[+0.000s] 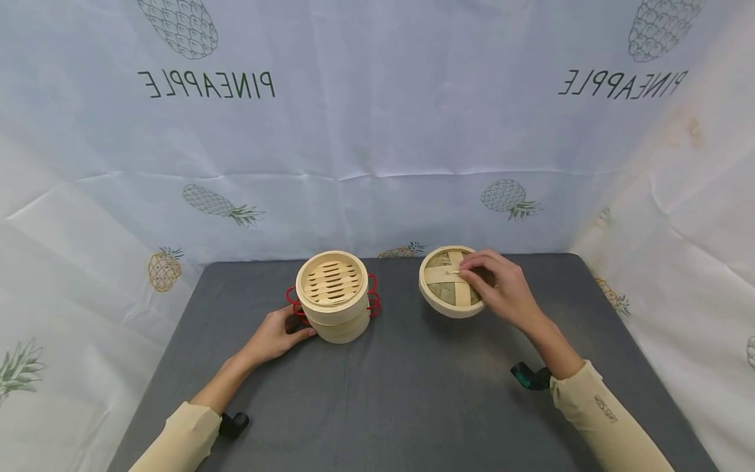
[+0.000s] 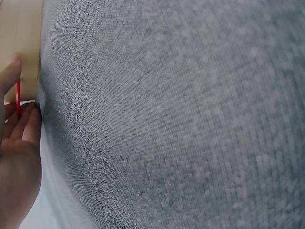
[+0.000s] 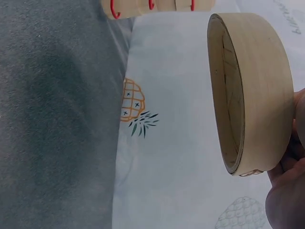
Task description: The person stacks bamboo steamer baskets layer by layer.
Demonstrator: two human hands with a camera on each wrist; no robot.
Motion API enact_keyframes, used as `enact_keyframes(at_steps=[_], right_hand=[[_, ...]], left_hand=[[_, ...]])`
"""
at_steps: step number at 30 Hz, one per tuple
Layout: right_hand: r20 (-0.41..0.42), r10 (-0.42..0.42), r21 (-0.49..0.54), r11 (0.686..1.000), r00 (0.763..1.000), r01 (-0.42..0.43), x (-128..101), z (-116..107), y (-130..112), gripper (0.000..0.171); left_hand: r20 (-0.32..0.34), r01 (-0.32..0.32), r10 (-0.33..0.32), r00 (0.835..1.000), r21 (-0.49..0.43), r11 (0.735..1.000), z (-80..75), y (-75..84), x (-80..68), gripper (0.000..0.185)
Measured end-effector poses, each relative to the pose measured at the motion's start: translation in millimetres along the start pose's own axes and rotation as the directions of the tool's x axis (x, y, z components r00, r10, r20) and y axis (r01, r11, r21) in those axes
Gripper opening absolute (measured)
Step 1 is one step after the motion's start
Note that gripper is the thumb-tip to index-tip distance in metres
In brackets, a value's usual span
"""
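A two-tier bamboo steamer (image 1: 341,328) stands on the dark table, its slatted rack (image 1: 323,278) uncovered at the top. Red loop handles (image 1: 379,305) stick out from both sides. My left hand (image 1: 272,337) holds its left side low down, thumb toward the front; in the left wrist view the fingers lie by a red handle (image 2: 18,95). To the right, my right hand (image 1: 504,286) pinches the small loop on top of the round bamboo lid (image 1: 439,274). In the right wrist view the lid (image 3: 267,90) hangs in the air, its hollow underside showing.
The dark grey table (image 1: 407,393) lies under both hands. Behind it hangs a pale cloth (image 1: 377,131) printed with pineapples, and more of it drapes at both sides. Small black devices (image 1: 234,426) are strapped at the wrists.
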State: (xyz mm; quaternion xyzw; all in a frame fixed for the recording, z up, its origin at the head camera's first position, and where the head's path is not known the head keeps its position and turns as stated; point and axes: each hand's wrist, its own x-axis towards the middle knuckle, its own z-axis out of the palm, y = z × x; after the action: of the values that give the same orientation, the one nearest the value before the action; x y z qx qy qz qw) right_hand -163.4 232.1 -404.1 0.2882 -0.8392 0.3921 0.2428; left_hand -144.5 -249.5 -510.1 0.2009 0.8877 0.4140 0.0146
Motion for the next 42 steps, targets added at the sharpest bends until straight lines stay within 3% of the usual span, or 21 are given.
enact_keyframes(at_steps=[21,29,42], right_hand=[[0.012,-0.066,0.081,0.995,0.998,0.065,27,19,-20,0.018],[0.022,-0.057,0.123,0.991,0.998,0.054,38,29,-29,0.017],[0.025,-0.075,0.159,0.985,0.997,0.07,54,52,-44,0.01]], left_hand=[[-0.004,0.001,-0.001,1.0,-0.003,1.0,-0.6,-0.8,3.1,0.048],[0.01,0.035,-0.035,0.999,-0.011,0.999,-1.4,0.5,3.3,0.049],[0.002,0.027,-0.027,1.0,0.003,1.0,0.9,-4.2,2.8,0.052]])
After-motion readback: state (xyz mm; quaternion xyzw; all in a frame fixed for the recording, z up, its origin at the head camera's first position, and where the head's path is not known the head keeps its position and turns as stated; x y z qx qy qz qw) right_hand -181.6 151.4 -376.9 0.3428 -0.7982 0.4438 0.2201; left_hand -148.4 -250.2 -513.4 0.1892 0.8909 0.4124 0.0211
